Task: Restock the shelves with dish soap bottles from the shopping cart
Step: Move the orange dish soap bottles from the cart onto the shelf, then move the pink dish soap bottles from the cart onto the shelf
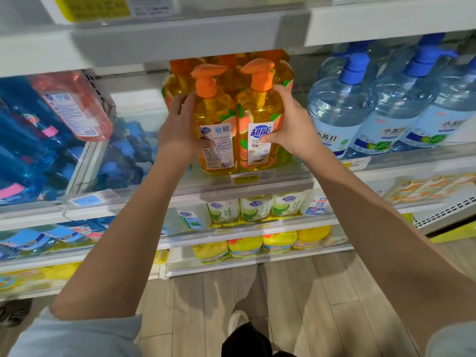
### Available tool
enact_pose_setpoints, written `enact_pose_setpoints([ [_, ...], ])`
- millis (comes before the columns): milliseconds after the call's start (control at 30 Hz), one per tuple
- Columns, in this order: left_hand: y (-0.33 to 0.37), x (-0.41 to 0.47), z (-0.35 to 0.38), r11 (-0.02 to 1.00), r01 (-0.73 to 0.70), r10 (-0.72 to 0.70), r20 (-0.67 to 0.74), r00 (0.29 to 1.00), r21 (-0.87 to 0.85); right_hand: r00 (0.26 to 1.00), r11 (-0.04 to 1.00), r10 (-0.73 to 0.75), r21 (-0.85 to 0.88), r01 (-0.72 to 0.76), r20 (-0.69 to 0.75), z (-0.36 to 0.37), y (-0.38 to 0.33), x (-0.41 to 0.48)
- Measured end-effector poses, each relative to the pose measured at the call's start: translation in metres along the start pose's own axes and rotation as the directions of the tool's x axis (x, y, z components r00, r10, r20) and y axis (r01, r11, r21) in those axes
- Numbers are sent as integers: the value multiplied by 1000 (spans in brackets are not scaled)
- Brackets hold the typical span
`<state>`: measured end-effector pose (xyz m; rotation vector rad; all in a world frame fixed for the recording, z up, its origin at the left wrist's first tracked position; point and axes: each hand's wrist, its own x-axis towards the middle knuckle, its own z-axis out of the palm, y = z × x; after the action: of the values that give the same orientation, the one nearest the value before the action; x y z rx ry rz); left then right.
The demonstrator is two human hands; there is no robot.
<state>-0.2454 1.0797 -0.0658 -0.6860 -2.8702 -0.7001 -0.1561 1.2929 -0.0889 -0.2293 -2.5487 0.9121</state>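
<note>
Left hand (177,127) grips the left soap bottle (216,112). Right hand (291,127) grips the right soap bottle (260,112). Thumbs lie across the labels. The 2 touch side by side at the front of the shelf (257,190), w/ matching orange bottles (180,83) behind, so this row looks nearly full. Prob. left: let go, turn the left one's back label round. Cart not in view, so remaining stock unknown.

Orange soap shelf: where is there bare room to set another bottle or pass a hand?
Bare shelf shows left of the orange bottles, up to the leaning pink bottle; blue pump tops crowd its front. On the right it's tight: the right hand fills the gap to the clear blue-capped bottles.
</note>
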Motion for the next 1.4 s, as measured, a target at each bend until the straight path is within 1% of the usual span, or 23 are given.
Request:
enact_pose_setpoints([
  [100,-1,-5,-2,1000,5,-5,-7,1000,-1,1000,1000,-3,-6,3,18,-3,-3,-3],
  [233,-2,-9,-3,1000,1,-1,0,1000,-1,999,1000,31,1,-31,33,-2,-6,-6],
  [333,-1,-14,-3,999,-12,12,5,1000,-40,998,998,56,17,-56,41,1,-9,-9],
  [400,1,-20,-5,995,-5,9,36,999,-102,993,994,111,-9,-110,34,4,-13,-11],
  [467,4,-26,-9,985,32,-15,102,995,-170,984,984,176,-12,-175,21,5,-20,-14],
  [533,9,-33,-18,983,52,-24,159,987,-177,977,977,212,-13,-212,28,4,-26,-21],
  [633,13,-50,-35,969,72,-36,155,987,-234,966,967,254,2,-254,45,-3,-37,-35],
  [733,11,-72,-49,942,141,-89,179,980,-306,931,932,362,-36,-360,50,-7,-50,-54],
  [767,10,-81,-56,935,166,-107,195,975,-315,928,929,370,-15,-370,45,-8,-57,-63],
  [867,4,-108,-78,905,270,-192,252,948,-328,942,935,323,119,-333,97,-12,-89,-90],
  [1000,-11,-148,-101,874,344,-248,293,923,-345,923,926,303,154,-344,239,0,-134,-109],
  [1067,-23,-170,-112,845,376,-280,285,917,-381,912,920,279,190,-344,302,11,-161,-118],
  [1133,-41,-192,-122,796,429,-345,263,901,-427,903,915,238,231,-332,357,24,-187,-133],
  [1233,-74,-230,-138,768,476,-422,221,879,-428,897,919,166,265,-291,411,48,-227,-158],
  [1300,-99,-260,-149,740,536,-503,196,842,-406,879,928,138,250,-275,456,71,-249,-176],
  [1400,-148,-320,-162,667,671,-633,229,739,-323,812,951,118,169,-258,572,110,-283,-215],
])
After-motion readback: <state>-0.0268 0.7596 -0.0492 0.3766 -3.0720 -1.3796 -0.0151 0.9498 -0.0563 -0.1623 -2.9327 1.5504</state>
